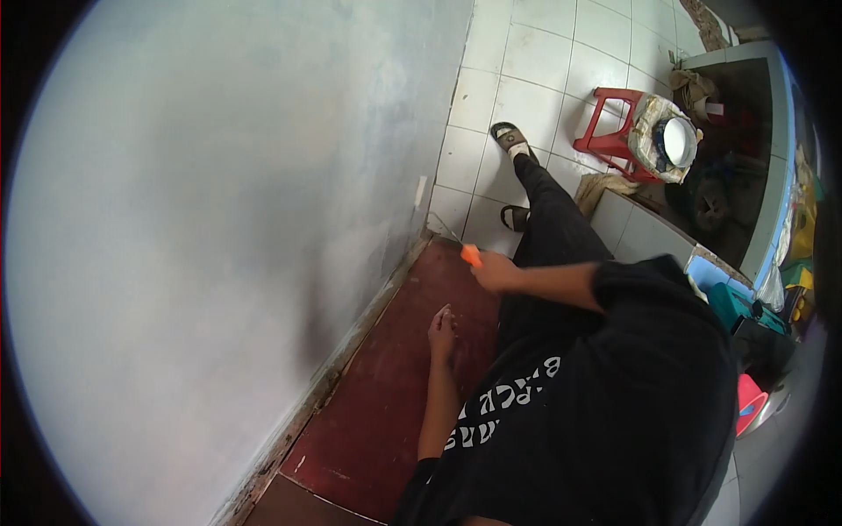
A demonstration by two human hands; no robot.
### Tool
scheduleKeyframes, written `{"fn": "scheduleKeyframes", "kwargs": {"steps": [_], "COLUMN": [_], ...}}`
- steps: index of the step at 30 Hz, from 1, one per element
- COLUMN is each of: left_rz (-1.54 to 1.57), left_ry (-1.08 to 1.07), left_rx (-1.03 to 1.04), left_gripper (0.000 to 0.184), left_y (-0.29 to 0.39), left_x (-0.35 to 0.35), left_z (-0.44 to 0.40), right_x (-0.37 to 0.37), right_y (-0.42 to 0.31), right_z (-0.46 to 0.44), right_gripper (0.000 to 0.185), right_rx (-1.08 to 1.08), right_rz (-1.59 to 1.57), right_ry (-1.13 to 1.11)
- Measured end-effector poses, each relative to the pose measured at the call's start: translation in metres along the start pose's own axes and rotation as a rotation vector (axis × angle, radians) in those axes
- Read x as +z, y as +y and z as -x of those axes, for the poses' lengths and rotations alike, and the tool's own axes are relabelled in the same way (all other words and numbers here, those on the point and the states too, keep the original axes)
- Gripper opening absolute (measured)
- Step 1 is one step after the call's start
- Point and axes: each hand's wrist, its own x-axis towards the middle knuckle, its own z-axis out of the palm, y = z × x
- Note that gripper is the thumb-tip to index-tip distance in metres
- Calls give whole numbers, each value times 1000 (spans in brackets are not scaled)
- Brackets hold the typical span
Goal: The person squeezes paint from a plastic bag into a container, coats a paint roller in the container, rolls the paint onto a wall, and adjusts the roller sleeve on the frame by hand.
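My right hand (497, 273) is closed around the orange handle of a small paint roller (471, 255). A thin metal rod runs from the handle toward the narrow whitish roller head (420, 191), which is at the lower part of the wall (237, 202). I cannot tell whether it presses on the surface. Below it, my left hand (443, 330) hangs over the dark red floor, fingers loosely curled and nothing visible in them. The wall is pale, with greyish, uneven patches and my shadow across it.
A red plastic stool (605, 140) bears a bowl of white paint (678, 143) on a crumpled covering. Behind it stands a tiled counter with a dark recess (724, 167). Dark red flooring (377, 394) meets white tiles (532, 79). A teal box (741, 307) and other clutter lie at the right.
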Motion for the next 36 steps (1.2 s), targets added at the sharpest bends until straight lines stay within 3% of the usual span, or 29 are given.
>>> {"fn": "scheduleKeyframes", "kwargs": {"steps": [3,6,8,11,13,15,18,21,25,28,32,36], "left_rz": [-28,-53,-86,-78,-78,-62,-70,-23,-153,-222,-306,-265], "left_ry": [-12,-26,-22,21,24,13,5,-26,12,33,20,-2], "left_rx": [-50,-65,-63,-55,-47,-8,-96,-123,12,66,37,-22], "left_gripper": [34,34,33,33,33,33,33,32,31,31,32,32], "left_y": [3,9,12,4,0,4,0,-7,-32,-28,-16,-23], "left_x": [4,3,6,6,7,17,17,24,21,28,34,38], "left_z": [-1,4,2,-2,7,6,16,6,-5,-6,1,-6], "right_x": [-62,-56,-31,17,-23,-40,-61,-21,32,25,-42,-6], "right_y": [-28,-18,14,91,55,41,41,65,104,106,71,99], "right_z": [57,25,-34,-101,-56,-8,34,-33,-134,-118,-14,-98], "right_gripper": [29,32,34,37,35,31,30,34,31,32,35,32], "right_rx": [136,166,314,169,303,147,115,172,272,229,110,205], "right_rz": [-231,-192,-238,-7,-160,-261,-267,-214,-128,-133,-238,-167], "right_ry": [-113,-153,-215,-101,-193,-162,-145,-130,-101,-69,-85,-87]}}
